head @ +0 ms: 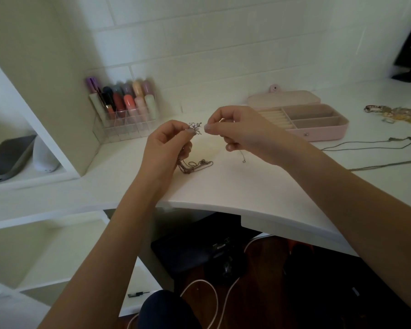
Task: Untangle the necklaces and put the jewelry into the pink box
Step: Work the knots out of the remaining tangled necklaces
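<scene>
Necklace knot [195,127] pinched between left hand [166,148] and right hand [233,131]; chain [195,165] hangs below left fingers; pink box [318,135] lies nearer right hand.

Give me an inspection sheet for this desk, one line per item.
Surface: white desk top, curved front edge.
Job's things: open pink jewelry box, compartments look empty; silver pendant held between the hands; tangled chain hanging onto the desk; thin chains lying right.
Clutter: clear lipstick organizer; gold jewelry pile.
Hands: left hand and right hand both pinch the necklace.
Cables: white cable on the floor.
Surroundings: white tiled wall, shelf unit.
</scene>
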Action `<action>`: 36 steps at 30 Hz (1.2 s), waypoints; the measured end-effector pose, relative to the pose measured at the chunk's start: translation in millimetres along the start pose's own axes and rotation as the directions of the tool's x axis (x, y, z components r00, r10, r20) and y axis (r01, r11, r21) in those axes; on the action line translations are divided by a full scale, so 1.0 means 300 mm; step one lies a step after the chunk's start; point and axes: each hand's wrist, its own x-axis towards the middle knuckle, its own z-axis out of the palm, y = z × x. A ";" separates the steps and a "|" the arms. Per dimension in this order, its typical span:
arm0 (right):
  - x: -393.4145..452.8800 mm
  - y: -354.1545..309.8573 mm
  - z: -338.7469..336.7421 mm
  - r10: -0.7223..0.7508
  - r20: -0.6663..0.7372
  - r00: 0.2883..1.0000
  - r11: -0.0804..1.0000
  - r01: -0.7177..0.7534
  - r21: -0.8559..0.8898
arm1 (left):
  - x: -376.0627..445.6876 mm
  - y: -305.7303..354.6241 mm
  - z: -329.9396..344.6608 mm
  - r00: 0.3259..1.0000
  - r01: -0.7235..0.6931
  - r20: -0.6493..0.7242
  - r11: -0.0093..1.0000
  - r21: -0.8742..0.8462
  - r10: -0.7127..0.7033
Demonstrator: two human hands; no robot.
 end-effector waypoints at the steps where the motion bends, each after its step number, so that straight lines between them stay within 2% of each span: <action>1: -0.001 -0.003 0.000 -0.004 0.004 1.000 1.000 0.004 0.012 | 0.002 -0.003 0.000 1.000 -0.004 -0.015 1.000 0.019 0.004; 4: -0.002 -0.007 -0.003 -0.029 -0.042 0.999 0.999 0.031 0.026 | 0.002 -0.007 -0.001 1.000 -0.014 -0.003 0.997 0.072 0.014; 10: 0.009 0.008 -0.008 0.009 -0.111 0.994 0.999 -0.014 -0.046 | -0.005 0.005 0.001 0.996 0.000 0.090 1.000 -0.021 0.002; 20: 0.005 -0.002 -0.006 -0.096 -0.124 0.988 0.995 0.096 -0.005 | -0.006 0.002 0.003 1.000 0.011 0.022 0.999 0.044 -0.012; 27: 0.010 0.000 -0.015 -0.057 -0.239 0.969 0.998 0.054 -0.022 | -0.003 0.002 0.004 0.999 0.005 0.044 1.000 0.021 -0.006; 29: 0.006 -0.006 -0.015 -0.029 -0.215 0.976 0.999 0.024 -0.024 | -0.001 0.000 0.001 1.000 0.005 0.016 1.000 0.030 -0.005; 33: -0.015 -0.024 -0.013 -0.007 -0.031 0.999 0.999 0.008 0.036 | 0.010 -0.010 -0.013 0.999 -0.006 -0.053 0.997 0.077 0.011; 36: -0.021 -0.029 -0.004 -0.048 -0.046 0.998 0.998 0.049 0.032 | 0.013 -0.021 -0.015 0.999 -0.011 -0.050 0.994 0.111 0.016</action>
